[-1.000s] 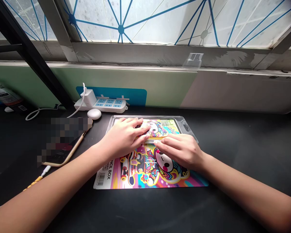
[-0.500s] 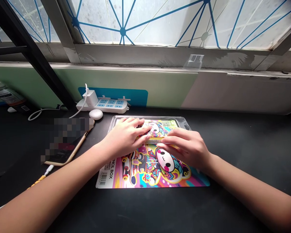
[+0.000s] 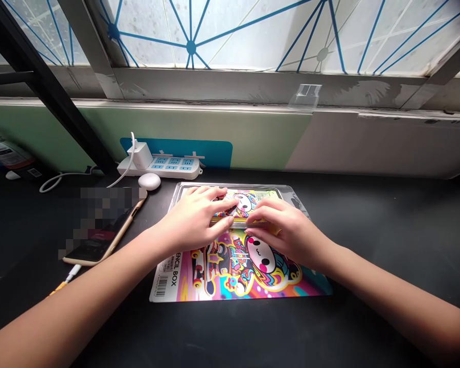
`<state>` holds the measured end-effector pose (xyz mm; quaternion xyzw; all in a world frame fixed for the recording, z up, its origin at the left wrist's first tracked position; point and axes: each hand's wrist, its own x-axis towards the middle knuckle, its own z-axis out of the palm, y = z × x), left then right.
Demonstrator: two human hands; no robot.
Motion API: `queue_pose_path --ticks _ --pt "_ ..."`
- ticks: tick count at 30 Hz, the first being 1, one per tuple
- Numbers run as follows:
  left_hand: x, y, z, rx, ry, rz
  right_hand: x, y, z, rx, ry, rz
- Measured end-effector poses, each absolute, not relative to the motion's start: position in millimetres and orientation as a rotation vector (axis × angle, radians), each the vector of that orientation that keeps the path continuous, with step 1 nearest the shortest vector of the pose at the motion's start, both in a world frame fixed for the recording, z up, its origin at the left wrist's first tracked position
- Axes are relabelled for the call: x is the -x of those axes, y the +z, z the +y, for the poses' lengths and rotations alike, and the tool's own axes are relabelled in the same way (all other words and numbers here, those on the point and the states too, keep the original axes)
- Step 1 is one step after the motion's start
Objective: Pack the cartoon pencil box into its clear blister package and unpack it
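Note:
A pencil box package lies on the black table: a colourful printed card [image 3: 233, 276] with a cartoon figure, and over its far part a clear plastic cover [image 3: 291, 197]. Under the plastic sits a pencil box [image 3: 244, 203] with a similar cartoon print. My left hand [image 3: 197, 217] rests flat on the left of the cover, its fingers spread. At the cover's near edge, right of the middle, my right hand [image 3: 285, 227] has its fingertips and thumb curled close together in a pinch on the plastic edge. Both hands hide parts of the box.
Left of the package lies a phone [image 3: 111, 235] with a cable plugged in. Behind it are a white rounded case [image 3: 149, 181] and a white power strip [image 3: 164, 166] with a charger. A bottle [image 3: 7, 153] leans at the far left, near a slanted black bar [image 3: 61, 97].
My right hand has shifted slightly left and up along the plastic edge, its fingers more curled. My left hand stays on the cover. The whole view has moved slightly.

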<state>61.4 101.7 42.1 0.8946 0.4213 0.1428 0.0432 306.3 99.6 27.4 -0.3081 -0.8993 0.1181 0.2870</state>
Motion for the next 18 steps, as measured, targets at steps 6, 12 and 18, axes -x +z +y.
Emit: queue_pose_path --ticks 6,12,18 --pt "-58.9 44.6 102.6 -2.695 0.405 1.268 -314.5 33.4 118.2 1.124 0.386 -2.362" --pt "-56.6 43.9 105.9 -2.606 0.468 1.237 -324.8 45.6 148.6 1.291 0.316 -2.571" --pt "-47.6 46.3 116.3 -2.541 0.581 1.213 -317.4 65.8 158.4 1.314 0.397 -2.679"
